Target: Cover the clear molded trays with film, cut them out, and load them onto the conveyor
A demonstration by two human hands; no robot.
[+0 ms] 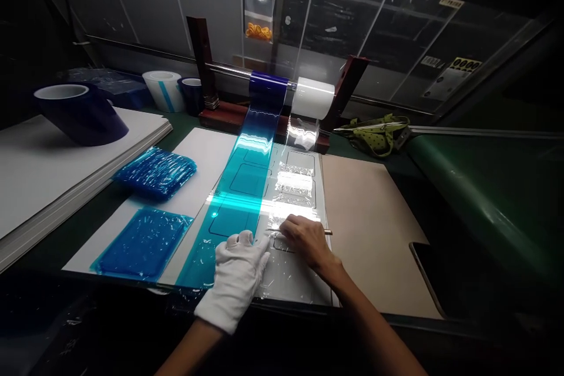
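My left hand (pixel 239 273), in a white glove, lies with its fingers apart at the lower right edge of the blue film strip (pixel 244 191). Bare, my right hand (pixel 307 239) is closed on a thin pointed tool (pixel 328 232), whose tip points left toward the gloved fingers. Under that hand runs a clear film strip (pixel 295 182). Both strips lie over a sheet with dark rounded outlines and lead back to a blue roll (pixel 268 91) and a clear roll (pixel 315 97) on a metal rod.
Two stacks of blue film pieces (pixel 154 173) (pixel 141 244) lie at the left, near piled white sheets (pixel 26 170) bearing a dark blue roll (pixel 79 114). Brown board (pixel 370 229) and a phone (pixel 427 276) are at right. A green pouch (pixel 379 134) lies behind.
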